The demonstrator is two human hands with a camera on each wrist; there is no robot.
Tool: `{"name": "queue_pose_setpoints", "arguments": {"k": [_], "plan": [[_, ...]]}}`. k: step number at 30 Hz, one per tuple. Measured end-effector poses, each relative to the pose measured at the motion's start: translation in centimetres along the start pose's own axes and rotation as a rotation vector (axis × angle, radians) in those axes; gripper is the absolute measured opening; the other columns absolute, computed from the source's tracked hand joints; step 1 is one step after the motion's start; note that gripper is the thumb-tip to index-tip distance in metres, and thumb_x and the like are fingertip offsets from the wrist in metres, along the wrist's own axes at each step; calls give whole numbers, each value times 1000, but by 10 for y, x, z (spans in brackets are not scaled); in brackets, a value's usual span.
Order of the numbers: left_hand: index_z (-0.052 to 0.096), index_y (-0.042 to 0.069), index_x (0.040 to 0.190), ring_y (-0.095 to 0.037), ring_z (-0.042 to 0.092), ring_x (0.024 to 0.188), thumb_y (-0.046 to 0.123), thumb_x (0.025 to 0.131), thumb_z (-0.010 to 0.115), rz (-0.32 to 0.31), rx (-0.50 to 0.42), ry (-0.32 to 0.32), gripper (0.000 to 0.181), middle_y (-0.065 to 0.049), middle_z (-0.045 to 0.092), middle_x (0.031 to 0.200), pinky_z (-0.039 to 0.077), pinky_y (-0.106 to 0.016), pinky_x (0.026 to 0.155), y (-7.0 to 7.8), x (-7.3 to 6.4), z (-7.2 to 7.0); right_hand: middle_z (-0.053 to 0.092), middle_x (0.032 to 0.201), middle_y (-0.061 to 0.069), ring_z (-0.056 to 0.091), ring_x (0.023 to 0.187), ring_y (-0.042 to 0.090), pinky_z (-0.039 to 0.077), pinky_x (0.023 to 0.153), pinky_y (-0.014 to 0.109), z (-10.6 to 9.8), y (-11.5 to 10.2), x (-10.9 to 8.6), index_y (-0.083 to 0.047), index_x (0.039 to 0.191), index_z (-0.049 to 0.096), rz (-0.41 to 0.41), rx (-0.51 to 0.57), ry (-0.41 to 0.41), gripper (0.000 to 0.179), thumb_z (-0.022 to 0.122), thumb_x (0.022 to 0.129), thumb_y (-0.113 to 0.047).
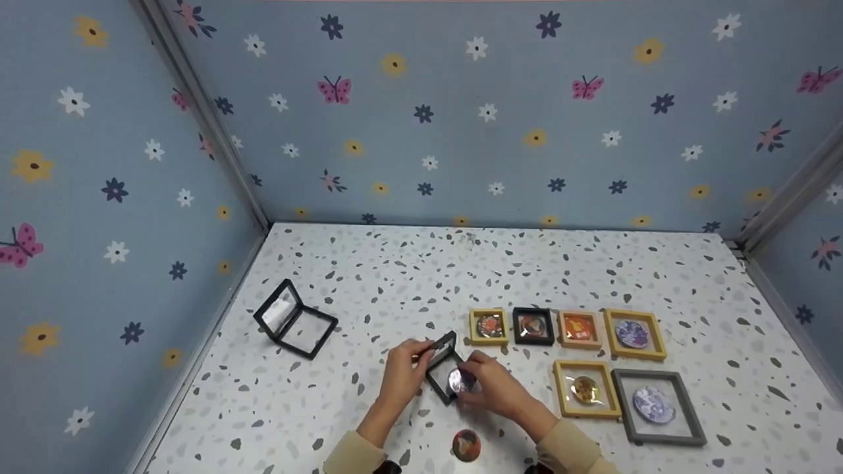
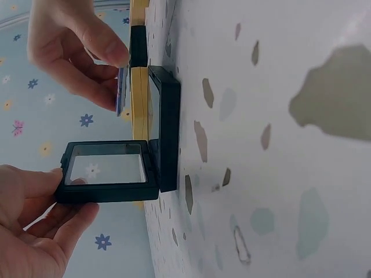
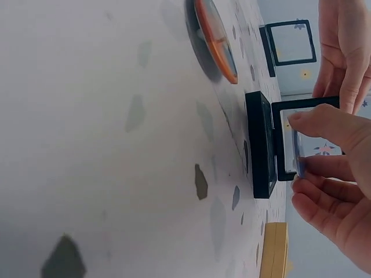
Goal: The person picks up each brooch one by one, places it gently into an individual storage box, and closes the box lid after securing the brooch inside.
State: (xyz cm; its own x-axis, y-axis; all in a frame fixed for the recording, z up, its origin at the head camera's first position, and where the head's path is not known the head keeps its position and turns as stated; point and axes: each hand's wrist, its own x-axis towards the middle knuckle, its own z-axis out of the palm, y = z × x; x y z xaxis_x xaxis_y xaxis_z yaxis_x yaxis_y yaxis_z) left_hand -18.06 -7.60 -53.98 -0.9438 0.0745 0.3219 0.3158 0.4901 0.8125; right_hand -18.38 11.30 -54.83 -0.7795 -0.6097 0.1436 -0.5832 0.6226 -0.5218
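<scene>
My left hand [image 1: 403,368] pinches the raised half of a small black display frame [image 1: 437,390], whose two hinged halves stand apart at roughly a right angle. The lower half lies on the table, and a clear film pane shows in the raised half [image 2: 110,194] in the left wrist view. Between the thumb and fingers of my right hand [image 1: 495,387] is a round purple-and-white badge [image 1: 459,382], held on edge above the lower half. A round red-and-dark badge [image 1: 466,446] lies on the table nearer to me.
Another black frame [image 1: 298,350] stands unfolded at the left. Several badge-filled frames are grouped at the right, among them a black one [image 1: 533,341], a peach one [image 1: 581,344] and a large grey one [image 1: 668,439]. Flower-patterned walls [image 1: 461,131] enclose the speckled table [image 1: 388,263].
</scene>
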Motion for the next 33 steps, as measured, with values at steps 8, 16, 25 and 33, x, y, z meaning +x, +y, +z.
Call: {"name": "queue_pose_setpoints", "arguments": {"k": [8, 16, 25, 33], "plan": [[65, -6, 97, -16, 60, 78, 2, 83, 60, -6, -15, 1, 17, -8, 62, 84, 49, -20, 69, 0, 0, 0, 51, 91, 6, 51, 73, 11, 45, 61, 23, 9, 2, 9, 4, 100, 61, 11, -10, 75, 38, 73, 69, -16], [65, -5, 97, -16, 60, 78, 1, 82, 60, -10, -13, -1, 17, -8, 63, 84, 50, -21, 68, 1, 0, -1, 51, 95, 8, 50, 76, 12, 45, 65, 26, 16, 6, 16, 3, 101, 62, 49, -43, 62, 41, 73, 70, -22], [64, -7, 97, -18, 61, 79, 0, 82, 60, -9, -28, -1, 18, -9, 63, 84, 50, -21, 69, 1, 0, 0, 49, 92, 5, 50, 74, 11, 46, 64, 25, 20, 6, 19, 2, 100, 62, 63, -60, 38, 40, 72, 71, -24], [64, -7, 98, -18, 60, 80, 1, 82, 60, -6, -32, 0, 18, -9, 63, 85, 50, -21, 70, 0, 0, 0, 49, 90, 3, 49, 73, 11, 45, 63, 26, 21, 6, 21, 0, 99, 63, 60, -78, 36, 39, 72, 72, -27]]}}
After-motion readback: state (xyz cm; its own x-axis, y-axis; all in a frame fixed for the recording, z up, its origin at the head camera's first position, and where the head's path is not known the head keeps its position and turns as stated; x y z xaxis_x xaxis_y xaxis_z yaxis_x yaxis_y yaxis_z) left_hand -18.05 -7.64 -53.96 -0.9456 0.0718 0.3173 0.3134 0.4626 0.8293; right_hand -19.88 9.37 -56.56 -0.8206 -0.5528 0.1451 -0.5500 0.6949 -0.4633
